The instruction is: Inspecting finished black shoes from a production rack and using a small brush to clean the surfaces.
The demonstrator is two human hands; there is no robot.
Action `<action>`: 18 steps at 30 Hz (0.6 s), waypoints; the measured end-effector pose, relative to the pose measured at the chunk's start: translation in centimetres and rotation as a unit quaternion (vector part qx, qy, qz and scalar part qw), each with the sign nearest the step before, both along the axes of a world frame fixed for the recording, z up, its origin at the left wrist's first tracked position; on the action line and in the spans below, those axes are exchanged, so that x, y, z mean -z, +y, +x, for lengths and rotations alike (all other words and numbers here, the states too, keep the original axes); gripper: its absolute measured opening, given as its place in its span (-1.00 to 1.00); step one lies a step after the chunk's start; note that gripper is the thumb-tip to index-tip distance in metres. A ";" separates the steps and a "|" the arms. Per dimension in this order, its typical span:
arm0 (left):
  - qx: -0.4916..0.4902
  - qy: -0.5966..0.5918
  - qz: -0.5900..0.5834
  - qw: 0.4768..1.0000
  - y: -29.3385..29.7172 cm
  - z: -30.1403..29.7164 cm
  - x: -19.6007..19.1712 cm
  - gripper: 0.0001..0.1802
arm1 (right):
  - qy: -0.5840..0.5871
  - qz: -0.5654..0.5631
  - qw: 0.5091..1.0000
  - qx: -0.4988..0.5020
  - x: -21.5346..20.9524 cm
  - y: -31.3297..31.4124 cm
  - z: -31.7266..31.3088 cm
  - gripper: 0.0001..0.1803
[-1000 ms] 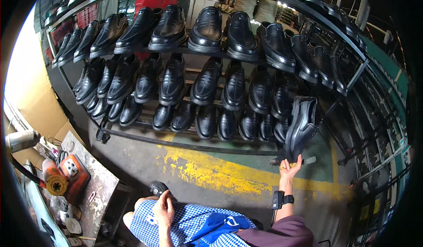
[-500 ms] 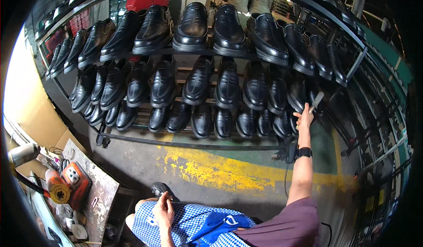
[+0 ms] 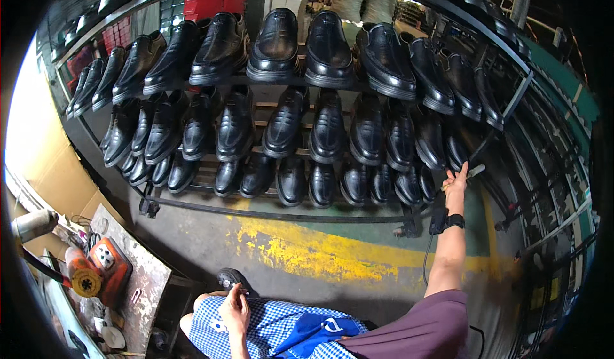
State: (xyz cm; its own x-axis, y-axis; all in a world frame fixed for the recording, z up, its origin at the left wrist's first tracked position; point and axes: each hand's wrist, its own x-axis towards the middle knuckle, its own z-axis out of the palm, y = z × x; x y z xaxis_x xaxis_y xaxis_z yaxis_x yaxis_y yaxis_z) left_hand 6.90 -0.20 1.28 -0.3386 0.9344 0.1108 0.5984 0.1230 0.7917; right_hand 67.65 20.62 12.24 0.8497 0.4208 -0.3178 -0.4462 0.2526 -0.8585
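My right hand (image 3: 455, 181) reaches out to the right end of a shoe rack, closed on a slim tool with a flat, pale blade (image 3: 475, 171). The blade points to the right, and the tool's exact kind is unclear. Just above the hand sits a black leather shoe (image 3: 456, 151) at the end of the middle row; whether they touch, I cannot tell. My left hand (image 3: 235, 311) is over my lap with its fingers pinched together. Something small and dark may be at its fingertips, too small to name.
Rows of black shoes (image 3: 275, 44) fill the metal rack (image 3: 281, 217) ahead. At lower left, a worn bench (image 3: 148, 276) carries an orange power tool (image 3: 102, 266). A dark cable (image 3: 427, 263) hangs below my right wrist. More racks (image 3: 550, 212) stand at right.
My right hand has shifted slightly right and down, away from the shoes. The tool's blade has swung from pointing up to pointing right. My left hand has barely moved.
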 end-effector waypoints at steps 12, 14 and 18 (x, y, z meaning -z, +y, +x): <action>0.000 0.008 -0.027 1.000 -0.1 0.2 -0.5 -0.70 | -0.045 -0.107 0.990 0.077 0.4 1.8 3.6 -0.54; -0.006 0.013 -0.015 1.000 -0.2 0.1 -0.2 -0.69 | -0.048 -0.076 0.993 0.070 -0.4 1.1 1.4 -0.54; -0.006 0.027 0.009 1.000 -0.2 0.0 0.5 -0.69 | -0.044 -0.012 0.997 0.069 -0.1 -0.3 -0.8 -0.44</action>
State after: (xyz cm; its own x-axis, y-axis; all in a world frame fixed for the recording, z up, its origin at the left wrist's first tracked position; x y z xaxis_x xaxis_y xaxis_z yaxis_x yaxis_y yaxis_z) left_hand 6.88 -0.36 0.74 -0.3425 0.9281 0.1460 0.6392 0.1163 0.7602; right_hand 66.82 20.34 12.36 0.9241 0.2906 -0.2481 -0.3313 0.2859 -0.8992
